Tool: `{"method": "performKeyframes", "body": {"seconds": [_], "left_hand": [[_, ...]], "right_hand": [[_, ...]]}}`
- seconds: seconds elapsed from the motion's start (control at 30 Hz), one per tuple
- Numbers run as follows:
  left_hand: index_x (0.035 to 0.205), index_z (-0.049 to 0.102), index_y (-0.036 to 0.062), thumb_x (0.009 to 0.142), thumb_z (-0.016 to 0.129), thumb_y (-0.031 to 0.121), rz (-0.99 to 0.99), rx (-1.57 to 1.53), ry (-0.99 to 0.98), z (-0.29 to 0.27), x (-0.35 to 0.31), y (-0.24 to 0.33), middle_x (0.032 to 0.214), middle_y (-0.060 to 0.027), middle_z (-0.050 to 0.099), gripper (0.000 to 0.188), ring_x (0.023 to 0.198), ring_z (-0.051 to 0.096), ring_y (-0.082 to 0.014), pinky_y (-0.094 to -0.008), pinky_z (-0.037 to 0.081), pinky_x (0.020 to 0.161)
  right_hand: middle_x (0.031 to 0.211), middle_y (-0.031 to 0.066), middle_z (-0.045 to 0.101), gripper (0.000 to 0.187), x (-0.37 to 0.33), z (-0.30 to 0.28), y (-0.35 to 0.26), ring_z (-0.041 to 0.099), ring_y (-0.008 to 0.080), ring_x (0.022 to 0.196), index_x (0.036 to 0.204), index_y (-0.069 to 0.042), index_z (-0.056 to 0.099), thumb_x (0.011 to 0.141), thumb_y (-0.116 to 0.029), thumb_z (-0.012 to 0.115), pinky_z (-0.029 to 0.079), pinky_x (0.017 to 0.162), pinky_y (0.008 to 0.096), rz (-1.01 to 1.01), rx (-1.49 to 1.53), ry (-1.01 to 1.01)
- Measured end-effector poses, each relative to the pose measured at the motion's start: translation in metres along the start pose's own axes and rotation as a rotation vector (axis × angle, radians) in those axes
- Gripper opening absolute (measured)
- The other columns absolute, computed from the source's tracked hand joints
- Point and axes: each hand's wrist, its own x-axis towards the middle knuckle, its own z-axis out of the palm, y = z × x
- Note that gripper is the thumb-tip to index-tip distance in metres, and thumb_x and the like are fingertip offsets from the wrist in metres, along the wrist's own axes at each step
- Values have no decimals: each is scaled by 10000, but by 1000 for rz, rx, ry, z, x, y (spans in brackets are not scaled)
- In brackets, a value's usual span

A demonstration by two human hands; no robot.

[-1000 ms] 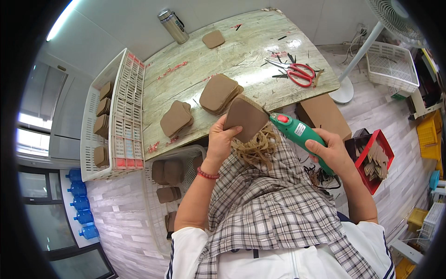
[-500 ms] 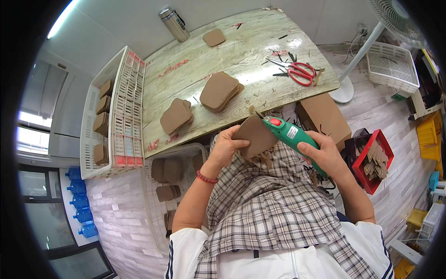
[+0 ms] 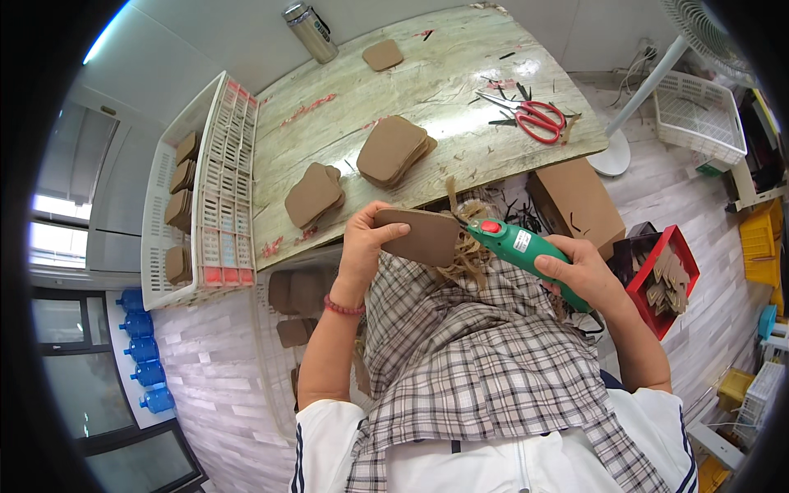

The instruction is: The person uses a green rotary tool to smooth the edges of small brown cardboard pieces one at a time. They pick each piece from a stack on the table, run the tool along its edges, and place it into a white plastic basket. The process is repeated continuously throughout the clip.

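Note:
Pinched by my left hand is a flat brown piece with rounded corners, held over my lap in front of the table edge. My right hand grips green handheld electric scissors with a red button. Their tip is at the right edge of the piece, where a thin brown strip sticks up. Curled brown trimmings hang beneath the tip. Two stacks of similar brown pieces, a left stack and a taller stack, lie on the table, with a single piece farther back.
Red-handled scissors lie among dark scraps on the table. A steel flask stands at the back. White crates, one at the left, hold more pieces. A cardboard box, a red tray and a fan are at the right.
My left hand has moved left and turned the brown piece, so its long side now lies nearly level. The electric scissors have shifted slightly down and right. A strip now stands up higher by the tip.

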Motion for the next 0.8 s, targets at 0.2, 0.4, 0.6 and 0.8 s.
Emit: {"method": "performKeyframes", "body": {"seconds": [0.2, 0.4, 0.6, 0.8], "left_hand": [[881, 658, 24, 751, 732, -35, -41, -42, -24, 1, -1, 3, 835, -31, 685, 161, 748, 623, -94, -248, 497, 723], [868, 661, 22, 744, 737, -27, -78, 8, -65, 7, -2, 2, 820, -32, 683, 153, 720, 618, -91, -236, 499, 688], [890, 661, 8, 743, 728, -43, -138, 78, -134, 17, -3, 4, 829, -45, 684, 169, 727, 626, -107, -251, 510, 707], [894, 662, -5, 733, 730, -58, -198, 88, -208, 27, -3, 6, 826, -42, 684, 182, 728, 628, -108, -246, 511, 707]], "right_hand": [[779, 26, 581, 379, 1, 3, 0, 527, 72, 616, 1071, 36, 632, 881, -287, 686, 445, 541, 235, 29, -18, -38], [795, 31, 592, 387, 1, 5, 1, 534, 69, 620, 1089, 35, 630, 880, -285, 688, 453, 548, 230, 31, -64, -37], [787, 29, 590, 403, 4, 9, 0, 531, 69, 615, 1105, 33, 631, 877, -294, 689, 456, 543, 232, 17, -64, -44], [731, 8, 556, 385, 10, 16, -3, 504, 66, 597, 1094, 36, 607, 886, -281, 672, 419, 534, 230, -9, -62, -45]]}}
